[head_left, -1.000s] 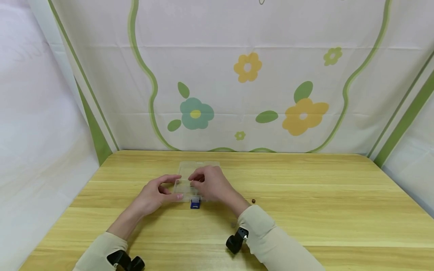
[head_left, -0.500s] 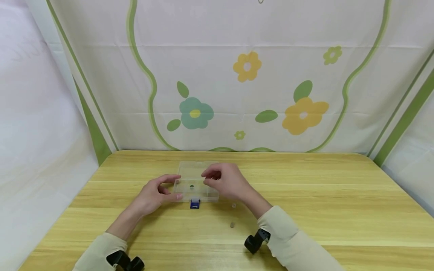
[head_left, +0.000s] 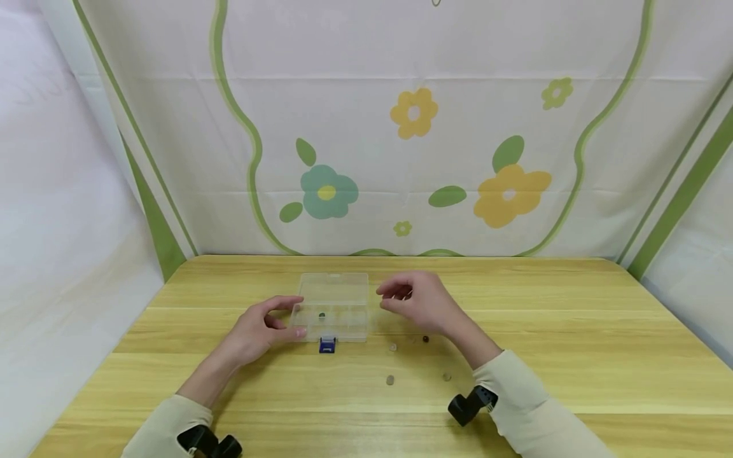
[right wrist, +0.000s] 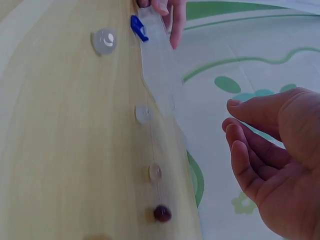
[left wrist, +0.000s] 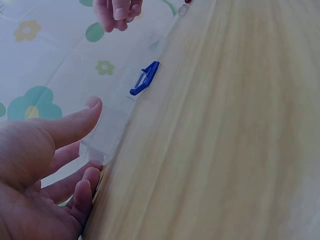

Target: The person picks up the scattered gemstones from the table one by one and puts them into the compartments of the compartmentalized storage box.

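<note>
A clear plastic compartment box with a blue latch lies on the table with its lid folded back. My left hand holds the box's left side, thumb at the front corner and index finger near the hinge. One small dark green bead sits in a compartment. Right of the box and above the table, my right hand hangs with loosely curled fingers. Nothing shows between thumb and index finger in the right wrist view. Below it lie a dark red bead and several pale, clear beads, one of them large and rounded.
A pale grey bead and another clear bead lie nearer the table's front. Behind the wooden table hangs a white flowered cloth, with more cloth at both sides.
My right hand has lifted from the box and moved right, past its right edge. The green bead has come into view in the compartment. My left hand has stayed at the box.
</note>
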Demonstrator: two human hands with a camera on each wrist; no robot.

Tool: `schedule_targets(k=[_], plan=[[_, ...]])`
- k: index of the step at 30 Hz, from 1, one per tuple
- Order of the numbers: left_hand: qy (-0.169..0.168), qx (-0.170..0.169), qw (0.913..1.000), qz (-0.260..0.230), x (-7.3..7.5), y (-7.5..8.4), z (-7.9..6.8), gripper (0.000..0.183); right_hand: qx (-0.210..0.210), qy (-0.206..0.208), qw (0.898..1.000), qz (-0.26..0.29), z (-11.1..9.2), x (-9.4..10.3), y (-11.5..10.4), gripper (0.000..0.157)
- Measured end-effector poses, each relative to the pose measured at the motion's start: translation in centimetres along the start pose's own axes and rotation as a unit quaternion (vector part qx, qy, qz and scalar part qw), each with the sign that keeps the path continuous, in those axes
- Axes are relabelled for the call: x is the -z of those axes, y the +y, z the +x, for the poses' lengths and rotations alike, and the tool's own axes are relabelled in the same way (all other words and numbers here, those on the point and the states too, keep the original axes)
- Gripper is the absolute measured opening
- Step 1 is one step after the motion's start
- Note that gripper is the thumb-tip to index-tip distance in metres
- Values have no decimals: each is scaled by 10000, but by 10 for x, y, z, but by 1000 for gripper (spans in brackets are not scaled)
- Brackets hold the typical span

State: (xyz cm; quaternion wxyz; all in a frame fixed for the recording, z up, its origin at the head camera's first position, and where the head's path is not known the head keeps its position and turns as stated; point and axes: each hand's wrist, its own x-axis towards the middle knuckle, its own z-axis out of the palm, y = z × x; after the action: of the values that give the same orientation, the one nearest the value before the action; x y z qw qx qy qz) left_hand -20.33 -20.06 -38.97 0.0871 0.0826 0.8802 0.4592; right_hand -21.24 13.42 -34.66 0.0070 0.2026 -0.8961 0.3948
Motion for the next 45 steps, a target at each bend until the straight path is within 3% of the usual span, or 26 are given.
schedule_targets(k=[15, 25, 39, 45], plan=[[15, 18, 10000, -25, 1, 1, -2, 70, -376, -229, 9989, -184, -25, 18, 32, 13], [45, 32, 10000, -12, 2, -1, -4, 69, -272, -533, 9978, -296, -36, 26, 43, 12], [53, 65, 9999, -77, -2, 0, -1, 69, -265, -1233, 9914, 341, -45, 32, 61, 15], [39, 10, 9999, -94, -3, 0, 1, 68, -228, -1281, 9908, 380, -47, 32, 65, 13]])
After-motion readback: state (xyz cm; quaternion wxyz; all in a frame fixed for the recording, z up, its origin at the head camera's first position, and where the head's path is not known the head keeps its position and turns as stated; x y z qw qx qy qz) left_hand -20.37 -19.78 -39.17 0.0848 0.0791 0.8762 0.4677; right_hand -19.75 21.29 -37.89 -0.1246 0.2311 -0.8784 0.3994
